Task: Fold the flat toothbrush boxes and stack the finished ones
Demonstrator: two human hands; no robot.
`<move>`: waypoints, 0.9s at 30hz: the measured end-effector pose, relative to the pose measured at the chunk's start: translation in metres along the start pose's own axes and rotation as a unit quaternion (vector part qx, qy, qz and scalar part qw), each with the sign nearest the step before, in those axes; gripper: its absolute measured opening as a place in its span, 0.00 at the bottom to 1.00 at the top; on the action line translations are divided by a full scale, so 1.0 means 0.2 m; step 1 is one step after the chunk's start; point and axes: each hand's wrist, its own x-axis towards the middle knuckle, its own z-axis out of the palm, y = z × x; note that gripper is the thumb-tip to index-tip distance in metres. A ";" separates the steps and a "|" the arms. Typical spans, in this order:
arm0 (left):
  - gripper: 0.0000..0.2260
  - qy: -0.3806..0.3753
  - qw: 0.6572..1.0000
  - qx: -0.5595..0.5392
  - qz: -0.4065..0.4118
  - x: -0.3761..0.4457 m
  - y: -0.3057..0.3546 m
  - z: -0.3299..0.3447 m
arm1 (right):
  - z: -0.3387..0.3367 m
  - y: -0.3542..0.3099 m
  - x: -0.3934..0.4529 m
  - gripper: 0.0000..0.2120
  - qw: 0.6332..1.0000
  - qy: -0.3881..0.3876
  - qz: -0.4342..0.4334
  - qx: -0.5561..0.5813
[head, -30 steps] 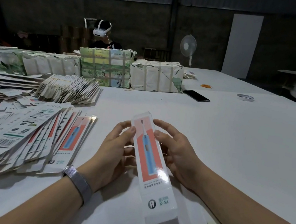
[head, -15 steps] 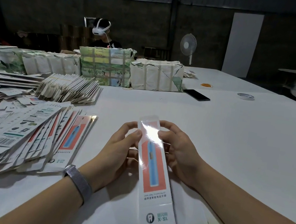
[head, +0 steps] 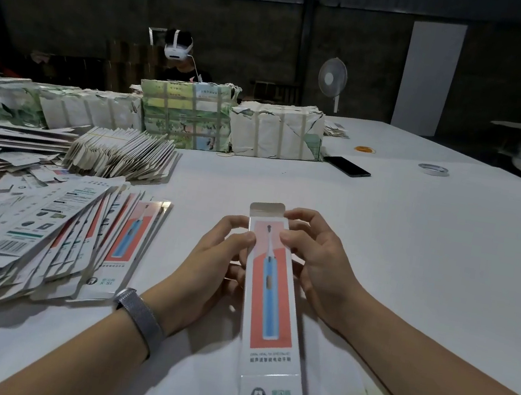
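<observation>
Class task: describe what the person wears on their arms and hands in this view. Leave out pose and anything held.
Both forearms are bare, with no sleeves in view and no gloves. The left wrist carries a silver-grey mesh band, like a watch or tracker strap; its face is not visible. The left hand and right hand show no rings, and the right wrist is bare.

The box (head: pixel 273 304) covers most of my fingers on both sides; my left hand (head: pixel 208 267) and right hand (head: pixel 319 267) show only thumbs and knuckles. Its near end is perhaps closed, though I cannot tell. The flat boxes (head: pixel 11 227) run off the left edge.
</observation>
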 end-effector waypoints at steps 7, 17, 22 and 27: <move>0.08 0.012 1.000 0.012 -0.005 0.00 0.00 0.01 | -0.01 -0.01 0.00 0.18 1.000 -0.010 -0.014 0.009; 0.07 -0.004 1.000 0.015 0.007 -0.01 0.01 0.00 | 0.00 -0.03 -0.02 0.07 1.000 0.005 0.015 0.006; 0.06 0.000 0.999 0.040 0.006 -0.02 0.01 0.00 | 0.01 -0.04 -0.03 0.06 0.999 0.009 0.018 -0.039; 0.07 0.001 0.998 0.068 0.015 -0.03 0.02 0.02 | 0.03 -0.03 -0.01 0.12 0.999 0.014 0.022 -0.021</move>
